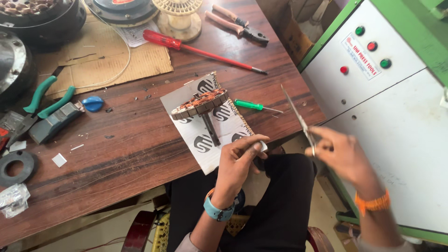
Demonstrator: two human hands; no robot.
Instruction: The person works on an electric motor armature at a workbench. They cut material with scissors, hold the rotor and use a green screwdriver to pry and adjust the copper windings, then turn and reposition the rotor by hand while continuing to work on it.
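My left hand [239,161] rests at the near edge of a white printed sheet [205,135] and pinches a small white piece between its fingertips. My right hand [343,156] is raised off the table's right edge and grips a thin metal blade [295,112] that points up and to the left. On the sheet lies a round motor stator with copper windings [200,102], tilted on its dark shaft [211,128]. A small green-handled screwdriver [249,105] lies just right of the stator.
A red screwdriver [186,47], pliers [235,23], a cream spool [179,16], cardboard [109,60], green-handled cutters [42,100], a blue cap [93,103], a dark ring [17,165] lie on the wooden table [121,154]. A green-and-white machine cabinet [387,107] stands right.
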